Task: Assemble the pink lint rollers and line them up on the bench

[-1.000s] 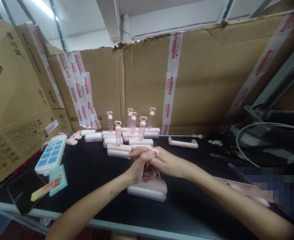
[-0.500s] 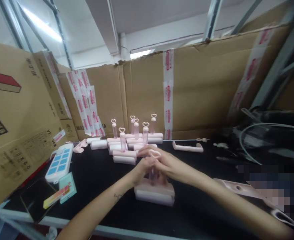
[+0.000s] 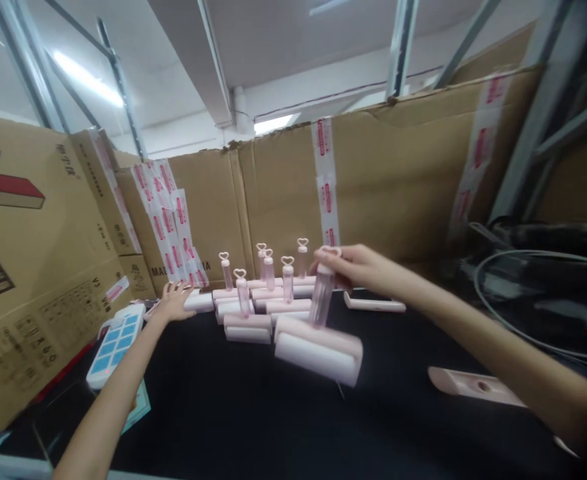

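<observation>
My right hand [image 3: 349, 264] is closed around the top of a lint roller's clear pink handle, just below its heart-shaped loop. The lint roller [image 3: 320, 350] hangs slightly tilted above the black tabletop, its white sticky roll facing me. My left hand [image 3: 174, 304] reaches to the far left with its fingers spread, over a loose white roll [image 3: 200, 303] and partly hidden pink parts. Whether it touches them I cannot tell. Between the hands, several more lint rollers [image 3: 247, 325] stand in a group with their handles upright.
A pink bracket [image 3: 376, 305] lies behind my right forearm, and a long pink piece with a hole [image 3: 478, 387] lies at right. At left are a white box with blue squares [image 3: 118, 347] and a teal card [image 3: 138, 408]. Cardboard walls [image 3: 398, 180] close off the back.
My hands have parted. The left let go of the lint roller and moved to the far left; the right lifted the roller by its handle. The view shifted slightly.
</observation>
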### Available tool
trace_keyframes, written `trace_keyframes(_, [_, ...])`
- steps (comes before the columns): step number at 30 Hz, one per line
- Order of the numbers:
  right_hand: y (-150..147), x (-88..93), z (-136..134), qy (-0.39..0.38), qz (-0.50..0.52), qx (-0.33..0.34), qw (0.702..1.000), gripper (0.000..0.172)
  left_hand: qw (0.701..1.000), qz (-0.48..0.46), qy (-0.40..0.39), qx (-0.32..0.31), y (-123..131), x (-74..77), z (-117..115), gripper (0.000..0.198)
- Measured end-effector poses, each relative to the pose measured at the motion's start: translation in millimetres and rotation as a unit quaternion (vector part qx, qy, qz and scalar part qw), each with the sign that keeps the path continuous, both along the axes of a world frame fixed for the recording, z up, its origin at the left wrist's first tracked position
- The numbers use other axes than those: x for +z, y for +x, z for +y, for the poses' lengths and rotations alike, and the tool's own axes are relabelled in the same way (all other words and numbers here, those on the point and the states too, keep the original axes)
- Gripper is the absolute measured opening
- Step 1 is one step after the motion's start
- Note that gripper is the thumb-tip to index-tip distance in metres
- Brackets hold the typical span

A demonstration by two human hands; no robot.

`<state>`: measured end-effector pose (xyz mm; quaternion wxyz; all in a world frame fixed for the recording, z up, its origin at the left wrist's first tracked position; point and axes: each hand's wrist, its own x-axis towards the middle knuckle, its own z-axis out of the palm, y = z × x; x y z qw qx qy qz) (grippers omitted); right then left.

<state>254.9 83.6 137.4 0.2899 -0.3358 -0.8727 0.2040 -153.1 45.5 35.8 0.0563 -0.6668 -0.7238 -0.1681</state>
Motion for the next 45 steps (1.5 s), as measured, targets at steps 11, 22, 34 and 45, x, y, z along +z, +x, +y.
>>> trace_keyframes(11, [18.9,-25.5,93.8,0.053,-0.050,-0.156,0.985,0.039,0.989,0.117,-0.040,0.083,12.6,-0.1,-28.1,0.044])
trace_keyframes(22, [1.1,-93.6,-11.6,-0.413,0.299,0.093,0.855,0.054,0.951,0.125,0.249,-0.136,149.5,27.0,-113.0,0.048])
trace_keyframes(34, [8.6,-149.9,-16.8,-0.621,0.584,0.058,0.519,0.018,0.772,0.470,0.242,-0.353,273.5,26.4,-29.8,0.036])
trace_keyframes(45, [17.7,-136.0,-26.3,-0.716,0.545,0.141,0.412,0.022,0.935,0.092,0.278,-0.202,209.9,11.8,-62.4,0.047])
